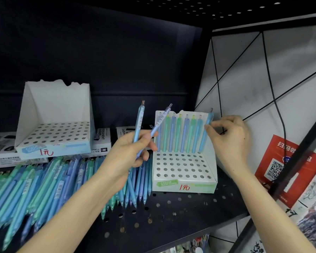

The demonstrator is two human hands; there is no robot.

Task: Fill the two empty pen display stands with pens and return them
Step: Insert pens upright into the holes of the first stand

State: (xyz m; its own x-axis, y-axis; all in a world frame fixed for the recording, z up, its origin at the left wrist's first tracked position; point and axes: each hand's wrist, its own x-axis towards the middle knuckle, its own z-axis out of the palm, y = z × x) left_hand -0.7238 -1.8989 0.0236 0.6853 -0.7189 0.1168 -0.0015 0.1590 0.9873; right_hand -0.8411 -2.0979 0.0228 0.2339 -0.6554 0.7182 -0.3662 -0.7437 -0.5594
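With the far-left empty stand [53,136] waiting and loose pens [44,183] heaped near it, the left hand [133,156] grips two spare pens [139,123] upright, ready to pass them over — at the part-filled stand [184,168] the right hand [230,139] pinches a blue pen [203,141] at the back row's right-end hole, best pushed straight down until seated.

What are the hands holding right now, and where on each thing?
The left hand grips two pens by their lower barrels; the right hand pinches the upper barrel of the blue pen standing rightmost in the stand.
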